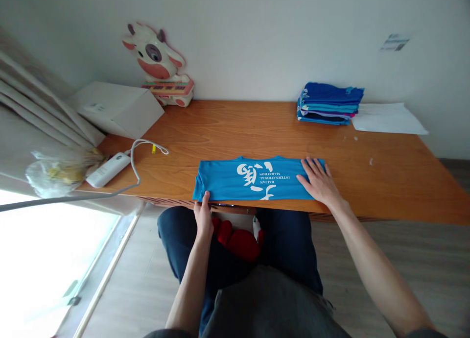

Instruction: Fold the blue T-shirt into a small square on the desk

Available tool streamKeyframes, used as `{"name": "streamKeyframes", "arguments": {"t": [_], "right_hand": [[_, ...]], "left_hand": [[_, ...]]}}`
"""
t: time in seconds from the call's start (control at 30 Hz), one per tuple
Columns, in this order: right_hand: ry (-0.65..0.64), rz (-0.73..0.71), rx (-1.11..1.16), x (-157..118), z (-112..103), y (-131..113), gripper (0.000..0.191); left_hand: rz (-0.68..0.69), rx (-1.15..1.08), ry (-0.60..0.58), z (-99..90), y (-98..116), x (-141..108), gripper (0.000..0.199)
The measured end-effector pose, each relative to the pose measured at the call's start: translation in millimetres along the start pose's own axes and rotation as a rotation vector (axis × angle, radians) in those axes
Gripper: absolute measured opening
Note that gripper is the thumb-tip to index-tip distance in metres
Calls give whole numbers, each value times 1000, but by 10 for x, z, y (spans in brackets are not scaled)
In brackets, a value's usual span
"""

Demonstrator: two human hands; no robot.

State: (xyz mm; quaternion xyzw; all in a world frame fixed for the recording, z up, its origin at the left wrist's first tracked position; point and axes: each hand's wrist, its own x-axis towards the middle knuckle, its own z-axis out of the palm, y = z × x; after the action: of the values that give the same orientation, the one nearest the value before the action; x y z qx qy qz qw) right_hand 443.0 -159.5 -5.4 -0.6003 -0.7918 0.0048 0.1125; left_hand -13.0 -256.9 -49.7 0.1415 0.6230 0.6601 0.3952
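A blue T-shirt (235, 181) with white print lies folded into a long strip along the near edge of the wooden table (227, 127). My left hand (203, 216) pinches the shirt's near left corner at the table edge. My right hand (318, 180) lies flat, fingers spread, on the shirt's right end. A stack of folded blue shirts (328, 104) sits at the back right by the wall.
A white box (117, 108) and a cow-shaped toy (159, 63) stand at the back left. A white power bank with cable (110, 169) and a plastic bag (58, 171) lie at the left edge. White paper (389, 118) lies beside the stack. Something red (237, 240) rests on my lap.
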Motion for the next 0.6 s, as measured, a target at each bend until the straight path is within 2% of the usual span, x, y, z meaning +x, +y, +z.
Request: {"name": "streamKeyframes", "arguments": {"t": [0.17,0.27,0.33,0.4,0.5,0.53,0.6], "right_hand": [[3,-3,7,-11,9,3,82],[13,6,34,-7,-9,-6,82],[42,12,85,-7,-62,-53,81],[129,43,202,-35,-157,-182,77],[302,170,571,-161,-345,-595,66],[326,225,756,-217,-402,-785,64],[279,286,1242,-307,-481,-1202,60]], "left_hand": [[-164,104,-87,-130,93,-13,52],[-256,202,-203,-265,196,-28,56],[-257,235,-273,-365,237,-29,54],[-221,273,-276,-454,238,-30,50],[-119,340,-162,-534,180,-73,48],[-73,366,-122,-545,154,-105,49],[35,398,-49,-541,113,-191,53]]}}
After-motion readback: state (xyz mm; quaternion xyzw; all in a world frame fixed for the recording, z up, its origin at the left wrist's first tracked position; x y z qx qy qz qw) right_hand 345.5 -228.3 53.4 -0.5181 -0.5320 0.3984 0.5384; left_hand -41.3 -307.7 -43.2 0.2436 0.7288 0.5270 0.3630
